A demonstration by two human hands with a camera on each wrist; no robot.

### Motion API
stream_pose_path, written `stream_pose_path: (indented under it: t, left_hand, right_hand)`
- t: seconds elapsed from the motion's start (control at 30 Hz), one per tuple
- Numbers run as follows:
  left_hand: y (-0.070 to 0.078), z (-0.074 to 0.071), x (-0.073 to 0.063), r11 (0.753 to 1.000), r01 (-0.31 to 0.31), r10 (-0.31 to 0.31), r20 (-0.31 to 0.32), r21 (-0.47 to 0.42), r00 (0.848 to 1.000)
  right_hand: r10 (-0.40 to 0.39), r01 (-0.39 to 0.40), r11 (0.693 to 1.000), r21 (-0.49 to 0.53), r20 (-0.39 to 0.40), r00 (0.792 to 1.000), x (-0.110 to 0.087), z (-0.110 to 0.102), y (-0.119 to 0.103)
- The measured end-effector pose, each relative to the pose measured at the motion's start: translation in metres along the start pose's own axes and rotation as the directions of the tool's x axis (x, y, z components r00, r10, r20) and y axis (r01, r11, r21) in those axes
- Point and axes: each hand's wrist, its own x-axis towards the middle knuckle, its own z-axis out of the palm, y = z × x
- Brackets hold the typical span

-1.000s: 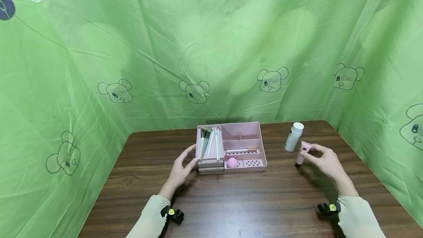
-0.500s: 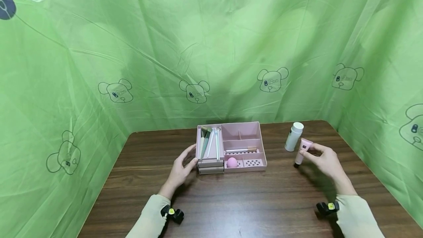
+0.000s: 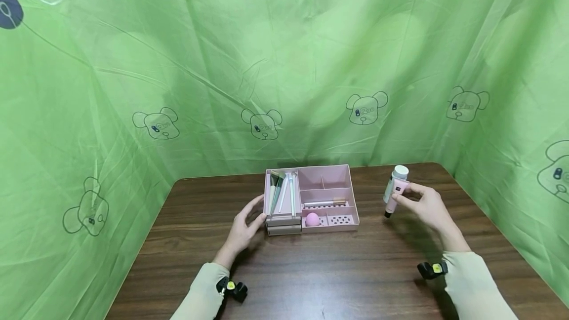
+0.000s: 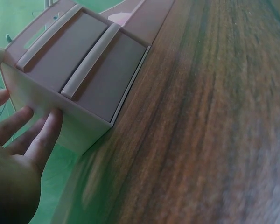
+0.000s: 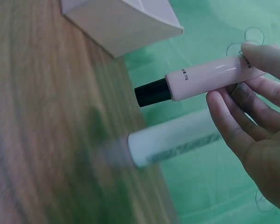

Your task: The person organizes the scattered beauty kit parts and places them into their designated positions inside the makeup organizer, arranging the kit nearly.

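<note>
My right hand (image 3: 428, 205) pinches a pink squeeze tube (image 5: 205, 77) near its flat end, black cap pointing down. In the head view the tube overlaps a white bottle (image 3: 388, 192) that stands upright behind it on the table. My left hand (image 3: 242, 227) rests against the left side of a pink desktop organizer (image 3: 354, 201), fingertips touching its side wall in the left wrist view. Makeup brushes (image 3: 283, 194) lie in the organizer's left top section. A pen-like stick (image 3: 322, 202) and a pink ball (image 3: 312, 219) sit in compartments on the right.
The organizer has two drawers (image 4: 84, 60) at its front left. A wooden table (image 3: 329, 270) carries everything. Green curtain fabric (image 3: 306, 73) hangs close behind the table and along both sides.
My right hand has moved left and slightly away from me with the pink tube, which now overlaps the white bottle. My left hand and the organizer stay put.
</note>
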Motion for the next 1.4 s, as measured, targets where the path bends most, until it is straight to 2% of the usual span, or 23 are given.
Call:
stream_pose_path:
  t: [0.33, 0.6, 1.0, 1.4]
  left_hand:
    - [-0.001, 0.000, -0.001, 1.000, 0.010, -0.010, -0.004, -0.003, 1.000]
    - [-0.004, -0.001, -0.001, 1.000, -0.005, 0.004, -0.014, -0.015, 1.000]
    - [-0.002, -0.001, -0.001, 1.000, 0.010, -0.009, -0.006, 0.010, 1.000]
    - [-0.001, 0.000, 0.001, 1.000, 0.002, -0.002, -0.001, -0.003, 1.000]
  right_hand:
    - [-0.077, 0.075, 0.995, 0.066, 0.020, 0.997, 0.024, 0.011, -0.026]
    - [-0.128, 0.122, 0.984, 0.128, 0.044, 0.991, 0.044, 0.022, -0.055]
    - [-0.148, 0.120, 0.950, 0.289, 0.077, 0.986, 0.063, 0.047, -0.082]
    - [-0.179, 0.155, 0.955, 0.251, 0.074, 0.981, 0.080, 0.072, -0.102]
